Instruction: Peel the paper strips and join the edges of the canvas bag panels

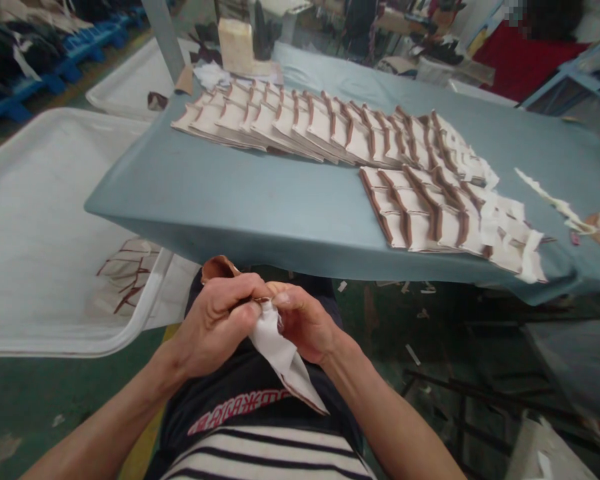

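Over my lap, both hands pinch one piece of brown leather with a white backing [277,347]. My left hand [225,320] is closed on it, thumb and fingers pressed at its upper edge. Close against it, my right hand [305,317] grips the same edge, fingertips together. A brown leather end [220,268] sticks out beyond my left hand, and the white part hangs down toward my striped shirt. What lies between the fingertips is partly hidden. On the table, overlapping rows of similar white pieces with brown edges [305,123] lie in front of me.
A blue-covered table [220,193] stands ahead, its near edge just beyond my hands. A shorter row of pieces [430,210] lies at its right. Left is a white tub [145,313] with a few pieces inside. Scraps litter the green floor [380,333].
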### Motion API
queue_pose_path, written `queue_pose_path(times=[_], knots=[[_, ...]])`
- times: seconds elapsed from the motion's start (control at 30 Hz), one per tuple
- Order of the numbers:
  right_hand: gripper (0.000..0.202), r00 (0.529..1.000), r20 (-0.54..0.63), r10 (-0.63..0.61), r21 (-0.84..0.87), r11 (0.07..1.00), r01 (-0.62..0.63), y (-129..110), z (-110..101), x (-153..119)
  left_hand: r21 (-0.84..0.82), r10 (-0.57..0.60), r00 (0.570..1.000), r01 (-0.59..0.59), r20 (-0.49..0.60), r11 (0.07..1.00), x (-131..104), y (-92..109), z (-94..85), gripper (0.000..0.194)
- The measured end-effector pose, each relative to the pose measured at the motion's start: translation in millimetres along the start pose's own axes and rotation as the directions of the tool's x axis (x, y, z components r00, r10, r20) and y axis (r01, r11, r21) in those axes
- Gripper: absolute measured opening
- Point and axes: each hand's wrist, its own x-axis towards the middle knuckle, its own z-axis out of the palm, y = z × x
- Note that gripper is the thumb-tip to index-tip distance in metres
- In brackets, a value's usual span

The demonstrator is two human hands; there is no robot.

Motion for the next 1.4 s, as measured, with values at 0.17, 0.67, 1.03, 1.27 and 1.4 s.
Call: queue_pose_path(times=[0.17, 0.67, 1.03, 1.27, 1.4], knots=[[0.046, 0.986, -0.067, -0.154, -0.107, 0.983, 0.147, -10, -19, -3, -0.037, -0.003, 0.997, 0.006, 0.077, 0.999, 7, 7, -13.4, 0.021], [0.015, 0.795, 0.446, -0.411, -0.798, 0.220, 0.561, -87, -11, -8, 0.353, 0.058, 0.994, -0.087, 0.092, 0.932, 3, 45, -32.6, 0.017], [0.014, 0.956, 0.214, -0.202, -0.697, 0.654, 0.294, -86, -5, -15, 0.474, 0.371, 0.925, -0.366, 0.088, 0.801, -2, 22, -23.8, 0.026], [0.013, 0.983, 0.184, -0.017, -0.434, 0.896, 0.097, -84, -5, -15, 0.406, 0.486, 0.862, -0.500, 0.146, 0.765, 1, 2, -24.5, 0.025], [0.018, 0.989, 0.148, 0.005, -0.436, 0.898, 0.061, -81, -9, -7, 0.404, 0.547, 0.825, -0.552, 0.140, 0.729, 5, -1, -24.7, 0.032]])
